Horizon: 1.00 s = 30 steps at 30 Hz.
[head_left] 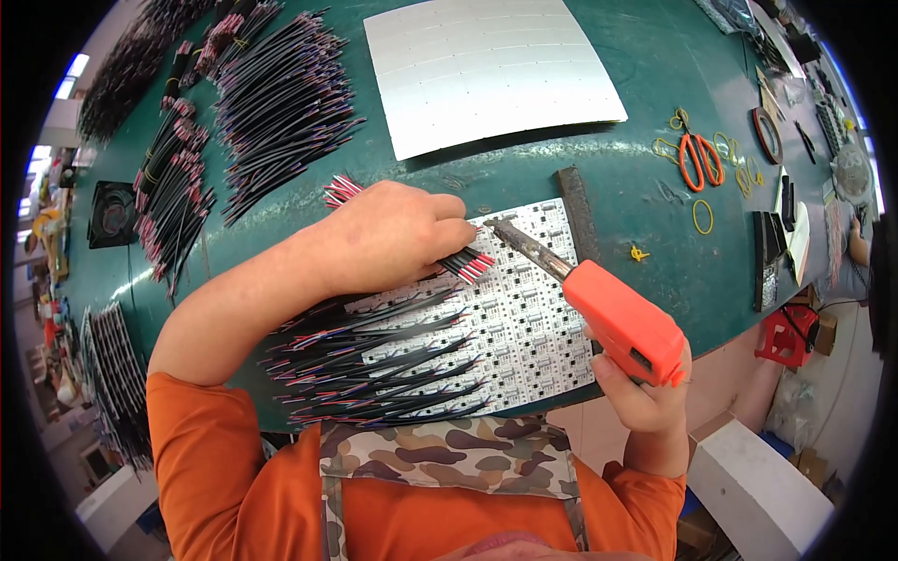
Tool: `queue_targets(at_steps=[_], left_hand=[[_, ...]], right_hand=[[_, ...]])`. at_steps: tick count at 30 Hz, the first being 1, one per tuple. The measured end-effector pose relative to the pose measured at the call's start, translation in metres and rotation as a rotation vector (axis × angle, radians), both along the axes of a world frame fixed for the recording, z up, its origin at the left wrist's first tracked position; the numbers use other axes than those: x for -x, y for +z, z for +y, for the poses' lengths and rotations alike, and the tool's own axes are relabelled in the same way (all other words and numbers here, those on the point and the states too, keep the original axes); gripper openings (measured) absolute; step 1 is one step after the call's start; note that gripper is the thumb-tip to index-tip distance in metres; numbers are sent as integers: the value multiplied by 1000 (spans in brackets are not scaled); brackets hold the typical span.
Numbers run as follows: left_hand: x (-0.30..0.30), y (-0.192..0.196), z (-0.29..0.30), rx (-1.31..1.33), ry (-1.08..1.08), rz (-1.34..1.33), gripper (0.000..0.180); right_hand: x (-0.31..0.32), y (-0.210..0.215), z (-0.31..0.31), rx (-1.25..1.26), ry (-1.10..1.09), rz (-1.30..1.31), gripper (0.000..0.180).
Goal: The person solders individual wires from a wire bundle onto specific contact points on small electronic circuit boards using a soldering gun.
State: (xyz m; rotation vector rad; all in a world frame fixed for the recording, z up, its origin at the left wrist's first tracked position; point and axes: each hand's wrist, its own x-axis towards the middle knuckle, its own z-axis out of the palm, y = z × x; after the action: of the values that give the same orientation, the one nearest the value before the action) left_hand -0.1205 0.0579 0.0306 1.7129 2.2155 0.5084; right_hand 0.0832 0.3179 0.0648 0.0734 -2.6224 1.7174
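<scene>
My left hand point(398, 234) is closed round a small bundle of black-sheathed wires point(468, 265) whose red, white and black ends stick out. Under it lies a white circuit board panel point(524, 309) covered in rows of small components. In my right hand point(645, 393) is a red soldering gun point(622, 318), its dark metal tip point(500, 230) over the top of the panel, just right of my left fingers. Whether the tip touches a wire is too small to tell. Several black cables point(402, 360) lie across the panel's left part, running off toward my left.
A dark bar point(577, 215) borders the panel's upper right. Beyond lies a white panel sheet point(486, 79). Piles of cut wires point(285, 103) cover the left of the green table point(645, 159). Orange-handled scissors point(697, 161), rubber bands point(702, 217) and a yellow clip point(639, 253) lie to the right.
</scene>
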Motion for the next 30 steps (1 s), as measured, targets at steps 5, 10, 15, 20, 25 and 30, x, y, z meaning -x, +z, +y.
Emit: queue_targets(at_steps=[5, 10, 15, 20, 25, 30], left_hand=[[-1, 1, 5, 38, 7, 12, 30], [-2, 6, 8, 92, 18, -20, 21], [-2, 7, 7, 96, 24, -27, 21], [-1, 4, 6, 74, 1, 15, 32], [0, 4, 6, 55, -19, 3, 32], [1, 4, 6, 46, -28, -9, 32]], right_hand=[[0, -1, 2, -48, 6, 25, 46], [0, 0, 0, -65, -2, 29, 46], [-6, -1, 4, -9, -33, 5, 51], [-11, 0, 3, 24, -70, -38, 53], [-7, -3, 1, 47, -51, 29, 52], [-4, 0, 1, -19, -11, 2, 48]])
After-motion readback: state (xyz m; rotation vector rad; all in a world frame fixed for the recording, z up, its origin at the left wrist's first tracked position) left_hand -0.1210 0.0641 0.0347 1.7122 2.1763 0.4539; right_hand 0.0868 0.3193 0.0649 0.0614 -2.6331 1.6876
